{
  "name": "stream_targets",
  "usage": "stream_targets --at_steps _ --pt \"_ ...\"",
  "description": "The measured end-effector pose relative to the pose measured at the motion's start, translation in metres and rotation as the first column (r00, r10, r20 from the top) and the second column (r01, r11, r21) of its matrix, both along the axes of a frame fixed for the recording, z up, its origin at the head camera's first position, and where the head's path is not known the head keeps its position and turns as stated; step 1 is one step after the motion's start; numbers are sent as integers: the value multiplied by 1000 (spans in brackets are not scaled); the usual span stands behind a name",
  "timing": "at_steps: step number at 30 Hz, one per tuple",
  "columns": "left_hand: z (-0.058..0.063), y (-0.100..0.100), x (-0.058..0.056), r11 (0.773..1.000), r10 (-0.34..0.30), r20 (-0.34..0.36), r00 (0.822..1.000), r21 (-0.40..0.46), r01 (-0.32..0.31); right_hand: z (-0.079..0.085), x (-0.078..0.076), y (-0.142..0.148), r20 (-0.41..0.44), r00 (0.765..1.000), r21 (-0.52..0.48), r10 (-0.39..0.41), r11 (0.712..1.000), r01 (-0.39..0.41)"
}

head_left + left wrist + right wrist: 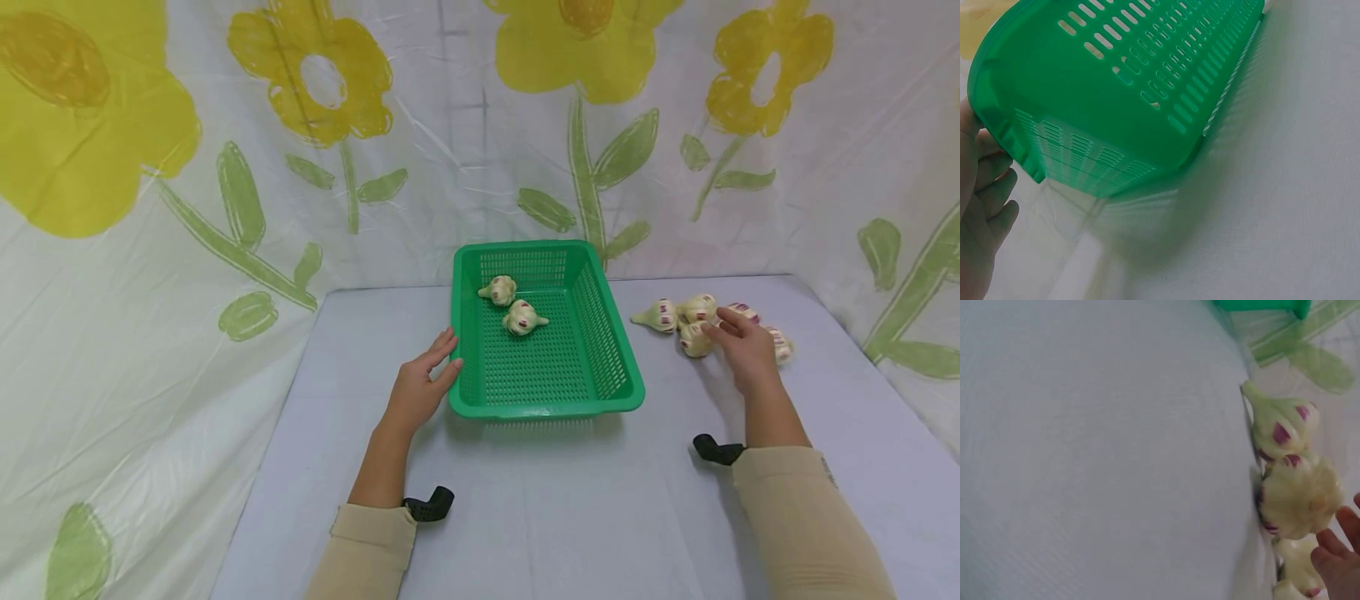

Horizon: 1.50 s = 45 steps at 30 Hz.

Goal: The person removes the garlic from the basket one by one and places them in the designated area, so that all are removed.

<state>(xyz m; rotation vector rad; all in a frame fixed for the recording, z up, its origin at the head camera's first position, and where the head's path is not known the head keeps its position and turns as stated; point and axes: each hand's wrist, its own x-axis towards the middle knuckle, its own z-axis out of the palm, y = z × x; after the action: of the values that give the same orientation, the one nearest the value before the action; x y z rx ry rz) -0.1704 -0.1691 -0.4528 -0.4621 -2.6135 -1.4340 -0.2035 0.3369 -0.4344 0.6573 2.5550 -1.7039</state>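
A green plastic basket [543, 412] stands on the table with two garlic bulbs [522, 318] inside, toward its back left. My left hand [417, 385] is at the basket's left rim, its fingers extended along the outside; in the left wrist view the relaxed fingers [999, 194] show beside the basket's corner. To the right lies a group of several purple-streaked garlic bulbs [660, 317]. Over this group is my right hand [747, 354], fingers loosely bent. In the right wrist view its fingertips [1329, 540] are right at one garlic bulb [1300, 497].
A white cloth covers the table [570, 508]. Behind it and at the sides hangs a white curtain [450, 167] printed with yellow flowers. Black wrist devices [431, 505] stick out from both beige sleeves [806, 500].
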Motion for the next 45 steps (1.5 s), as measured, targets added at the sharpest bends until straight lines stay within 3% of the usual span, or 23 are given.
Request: stream_targets --at_steps 7,15,22,27,34,39,45 --pt "0 0 0 1000 -1 1 1000 1 1 27 -5 -5 -1 1000 0 -12 1000 12" --pt "0 0 0 1000 -5 4 1000 3 5 59 -14 -17 -127 991 54 28 998 -21" --pt "0 -1 -1 1000 -5 2 1000 0 5 88 -24 -36 -250 966 47 72 997 -63" --pt "0 -1 -1 1000 -6 1 1000 1 6 107 -33 -53 -344 930 45 130 992 -122" --pt "2 0 0 1000 -9 0 1000 8 9 121 -49 -82 -463 869 -39 176 975 -218" --pt "2 0 1 1000 -11 -3 1000 12 11 125 -55 -100 -475 856 -60 204 963 -263" --pt "2 0 1 1000 -10 -10 1000 10 10 125 -65 -124 -470 847 -7 250 958 -287"
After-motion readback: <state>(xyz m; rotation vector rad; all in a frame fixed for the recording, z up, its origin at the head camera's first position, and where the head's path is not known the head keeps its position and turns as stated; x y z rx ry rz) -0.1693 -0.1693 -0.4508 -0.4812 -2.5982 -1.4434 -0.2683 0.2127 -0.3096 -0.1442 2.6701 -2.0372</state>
